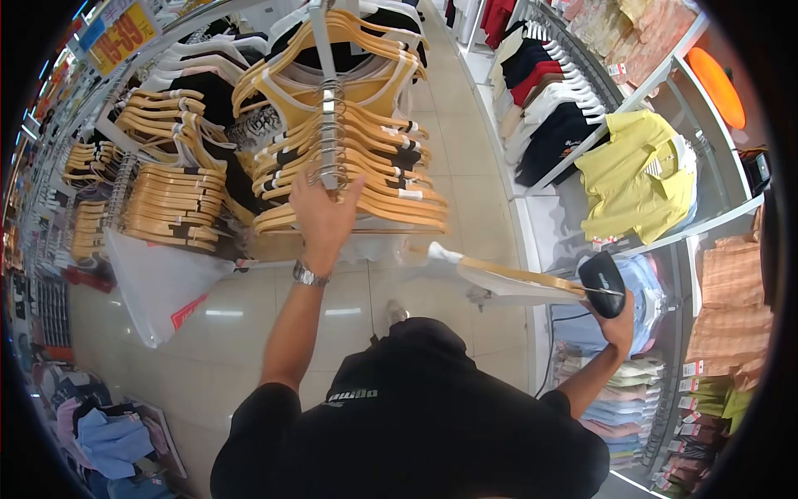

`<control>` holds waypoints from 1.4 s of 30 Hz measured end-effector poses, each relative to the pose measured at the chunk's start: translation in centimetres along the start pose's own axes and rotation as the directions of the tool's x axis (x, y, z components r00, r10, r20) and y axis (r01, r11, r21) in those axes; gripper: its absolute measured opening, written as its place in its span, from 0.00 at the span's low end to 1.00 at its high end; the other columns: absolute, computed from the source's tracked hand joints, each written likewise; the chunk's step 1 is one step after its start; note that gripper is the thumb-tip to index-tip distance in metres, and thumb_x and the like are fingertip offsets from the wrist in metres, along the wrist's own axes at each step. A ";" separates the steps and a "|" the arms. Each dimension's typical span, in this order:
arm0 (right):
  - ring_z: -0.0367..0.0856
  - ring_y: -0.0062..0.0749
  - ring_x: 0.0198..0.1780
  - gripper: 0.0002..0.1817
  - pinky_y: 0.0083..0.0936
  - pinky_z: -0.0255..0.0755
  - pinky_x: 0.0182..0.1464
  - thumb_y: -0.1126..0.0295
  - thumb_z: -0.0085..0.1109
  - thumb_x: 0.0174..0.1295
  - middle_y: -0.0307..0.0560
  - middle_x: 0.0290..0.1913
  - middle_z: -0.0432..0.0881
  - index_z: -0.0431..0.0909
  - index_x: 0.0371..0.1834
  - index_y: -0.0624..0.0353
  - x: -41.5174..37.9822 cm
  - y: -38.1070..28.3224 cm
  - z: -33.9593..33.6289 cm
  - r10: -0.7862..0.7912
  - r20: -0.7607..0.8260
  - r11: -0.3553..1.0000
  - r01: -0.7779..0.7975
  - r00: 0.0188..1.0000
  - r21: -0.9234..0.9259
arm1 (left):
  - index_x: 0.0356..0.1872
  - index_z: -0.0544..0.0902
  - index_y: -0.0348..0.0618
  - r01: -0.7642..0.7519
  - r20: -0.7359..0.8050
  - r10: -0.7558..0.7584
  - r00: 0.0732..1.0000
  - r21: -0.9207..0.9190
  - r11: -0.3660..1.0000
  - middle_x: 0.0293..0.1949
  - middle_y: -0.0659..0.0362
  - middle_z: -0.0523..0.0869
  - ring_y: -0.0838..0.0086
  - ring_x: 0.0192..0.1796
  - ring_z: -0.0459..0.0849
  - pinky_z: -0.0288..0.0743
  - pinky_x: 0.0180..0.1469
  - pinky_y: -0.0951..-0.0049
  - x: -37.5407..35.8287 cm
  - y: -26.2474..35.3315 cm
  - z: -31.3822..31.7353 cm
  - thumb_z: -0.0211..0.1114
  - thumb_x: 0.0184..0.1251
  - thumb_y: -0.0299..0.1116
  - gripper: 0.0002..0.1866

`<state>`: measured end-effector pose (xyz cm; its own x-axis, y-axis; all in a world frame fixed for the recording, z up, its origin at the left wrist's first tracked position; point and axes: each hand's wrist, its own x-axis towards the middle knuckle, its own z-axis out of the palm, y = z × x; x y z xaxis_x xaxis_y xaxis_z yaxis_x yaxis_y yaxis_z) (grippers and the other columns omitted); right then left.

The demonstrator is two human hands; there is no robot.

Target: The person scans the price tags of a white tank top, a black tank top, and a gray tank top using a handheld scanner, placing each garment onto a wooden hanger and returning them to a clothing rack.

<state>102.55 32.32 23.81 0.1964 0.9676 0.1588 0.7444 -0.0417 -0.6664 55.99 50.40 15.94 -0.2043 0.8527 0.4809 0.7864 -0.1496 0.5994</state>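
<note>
My left hand (320, 212) is at the front end of a rail (329, 125), touching the hooks of the nearest wooden hangers (391, 212). Its thumb and fingers are spread around the rail end. Off to the right, my right hand (615, 320) is closed around a wooden hanger (519, 276) by its hook end, together with a black rounded handheld device (602, 284). From that hanger a white garment (507, 291) hangs, blurred and seen edge-on. What exactly each finger of the right hand presses on is hidden.
More hangers with clothes (174, 204) crowd the left, beside a white plastic sheet (158, 279). On the right stand shelving with a yellow shirt (640, 179), dark and white tops (553, 125), and an orange oval (716, 87). Folded blue clothes (112, 437) lie lower left.
</note>
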 end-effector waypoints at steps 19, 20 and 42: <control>0.81 0.23 0.40 0.21 0.24 0.75 0.46 0.80 0.78 0.48 0.42 0.40 0.87 0.82 0.47 0.65 10.2 5.8 -4.6 -0.069 0.058 0.997 0.071 0.996 -0.038 | 0.44 0.84 0.34 0.204 0.115 -0.181 0.977 -0.237 0.950 0.48 0.51 0.77 0.61 0.50 0.78 0.72 0.53 0.65 -0.6 -1.3 -0.7 0.70 0.66 0.28 0.10; 0.81 0.23 0.40 0.21 0.24 0.75 0.46 0.80 0.78 0.48 0.43 0.39 0.87 0.82 0.46 0.65 10.7 5.0 -3.8 -0.069 0.098 0.997 0.070 0.993 -0.012 | 0.43 0.84 0.34 0.255 0.150 -0.219 0.964 -0.303 0.918 0.48 0.51 0.77 0.61 0.51 0.77 0.72 0.53 0.65 -0.5 -1.0 -0.9 0.70 0.66 0.28 0.10; 0.82 0.27 0.36 0.21 0.29 0.77 0.42 0.78 0.82 0.42 0.43 0.36 0.87 0.83 0.41 0.63 8.4 6.1 -3.5 0.009 -0.119 0.995 0.004 0.993 0.103 | 0.37 0.82 0.33 0.043 0.044 -0.036 0.998 -0.157 0.987 0.49 0.43 0.82 0.47 0.48 0.80 0.72 0.51 0.55 -1.6 -1.0 -0.9 0.65 0.65 0.27 0.07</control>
<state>110.98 39.34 23.62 0.2778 0.9305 0.2388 0.6756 -0.0125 -0.7371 54.98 48.74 15.13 -0.2066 0.8790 0.4298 0.6759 -0.1895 0.7123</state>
